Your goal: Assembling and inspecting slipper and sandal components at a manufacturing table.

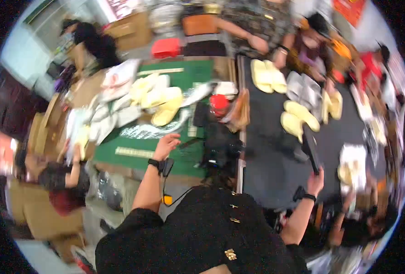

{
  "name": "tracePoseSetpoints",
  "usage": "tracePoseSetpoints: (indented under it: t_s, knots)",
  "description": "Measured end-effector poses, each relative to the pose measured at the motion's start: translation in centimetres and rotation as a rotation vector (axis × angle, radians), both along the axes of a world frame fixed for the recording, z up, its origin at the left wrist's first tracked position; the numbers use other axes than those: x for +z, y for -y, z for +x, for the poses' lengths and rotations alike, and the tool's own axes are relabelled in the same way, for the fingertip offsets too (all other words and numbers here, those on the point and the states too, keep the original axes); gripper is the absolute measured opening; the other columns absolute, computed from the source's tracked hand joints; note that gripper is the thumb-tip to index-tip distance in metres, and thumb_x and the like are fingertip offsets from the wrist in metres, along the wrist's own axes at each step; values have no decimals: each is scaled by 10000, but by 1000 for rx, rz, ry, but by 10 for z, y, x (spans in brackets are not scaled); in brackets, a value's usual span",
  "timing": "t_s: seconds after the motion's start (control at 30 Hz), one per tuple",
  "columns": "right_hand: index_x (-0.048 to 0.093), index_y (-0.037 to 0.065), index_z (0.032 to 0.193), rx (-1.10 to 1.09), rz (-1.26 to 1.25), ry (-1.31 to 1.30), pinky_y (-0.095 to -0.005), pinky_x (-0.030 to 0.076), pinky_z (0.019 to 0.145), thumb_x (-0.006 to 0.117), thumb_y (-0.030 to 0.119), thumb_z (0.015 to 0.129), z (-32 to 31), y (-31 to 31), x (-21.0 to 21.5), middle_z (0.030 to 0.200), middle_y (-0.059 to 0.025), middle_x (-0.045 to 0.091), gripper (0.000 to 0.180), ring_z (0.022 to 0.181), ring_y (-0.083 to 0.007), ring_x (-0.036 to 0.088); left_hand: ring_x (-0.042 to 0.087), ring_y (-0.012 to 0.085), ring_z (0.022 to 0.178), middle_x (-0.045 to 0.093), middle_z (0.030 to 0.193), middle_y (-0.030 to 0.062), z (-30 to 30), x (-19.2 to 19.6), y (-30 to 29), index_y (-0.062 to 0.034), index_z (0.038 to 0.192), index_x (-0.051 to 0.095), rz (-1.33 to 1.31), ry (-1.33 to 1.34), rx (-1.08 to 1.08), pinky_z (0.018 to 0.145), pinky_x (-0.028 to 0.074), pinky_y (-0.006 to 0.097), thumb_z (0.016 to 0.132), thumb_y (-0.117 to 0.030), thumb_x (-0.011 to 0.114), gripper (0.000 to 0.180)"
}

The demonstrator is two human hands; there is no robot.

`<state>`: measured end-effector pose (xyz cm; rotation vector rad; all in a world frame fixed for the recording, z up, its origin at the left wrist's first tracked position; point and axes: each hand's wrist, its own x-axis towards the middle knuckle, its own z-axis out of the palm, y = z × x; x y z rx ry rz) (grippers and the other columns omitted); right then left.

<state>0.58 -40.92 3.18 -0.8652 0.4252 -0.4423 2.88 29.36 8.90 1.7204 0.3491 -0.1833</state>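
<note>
Head view — left hand (166, 145) spread loosely over the green table (134, 157), right hand (315, 181) gripping a black tool (310, 152); pale yellow slippers (299, 119) lie just above it.

We note pale yellow slippers (299, 118) on the dark mat (266, 173) right of centre, a red box (166, 47) at top, a green mat (184, 75) centre-left.
</note>
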Motion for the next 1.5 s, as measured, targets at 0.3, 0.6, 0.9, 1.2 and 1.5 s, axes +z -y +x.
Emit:
tracePoseSetpoints:
  t_s: [0.3,0.6,0.9,1.2,1.5]
  knots:
    - [600,38,904,23,-486,-282,-229,368,617,511,182,933,-111,-54,177,857,8,542,172,723,-72,461,576,123,940,627,989,55,76,80,166,-23,1163,540,-164,225,-691,869,439,277,874,-146,591,318]
    - [590,51,934,108,-254,-280,-256,437,608,527,209,915,-87,-92,191,885,-18,563,171,708,-134,554,527,106,937,564,987,42,58,73,288,-87,1321,392,-362,67,-1111,828,426,256,896,-217,586,484]
    - [577,55,895,232,-498,-407,-229,434,482,491,232,932,-55,-128,111,716,-31,602,201,558,-121,599,597,306,836,601,892,191,61,-35,297,-78,1337,362,300,101,-950,759,469,359,804,-406,654,691]
    - [575,11,877,341,-542,-510,-227,454,533,499,219,923,-99,-150,22,907,-23,560,226,625,-121,590,560,432,851,569,893,266,56,-19,369,-149,1447,105,603,617,-873,782,453,471,732,-273,728,956]
    - [573,-11,815,297,-506,-499,-235,470,560,505,187,921,-100,-131,21,928,-47,500,235,653,-140,612,525,376,1106,484,1256,257,65,-36,367,-224,1433,215,247,165,-877,899,446,376,720,53,542,832]
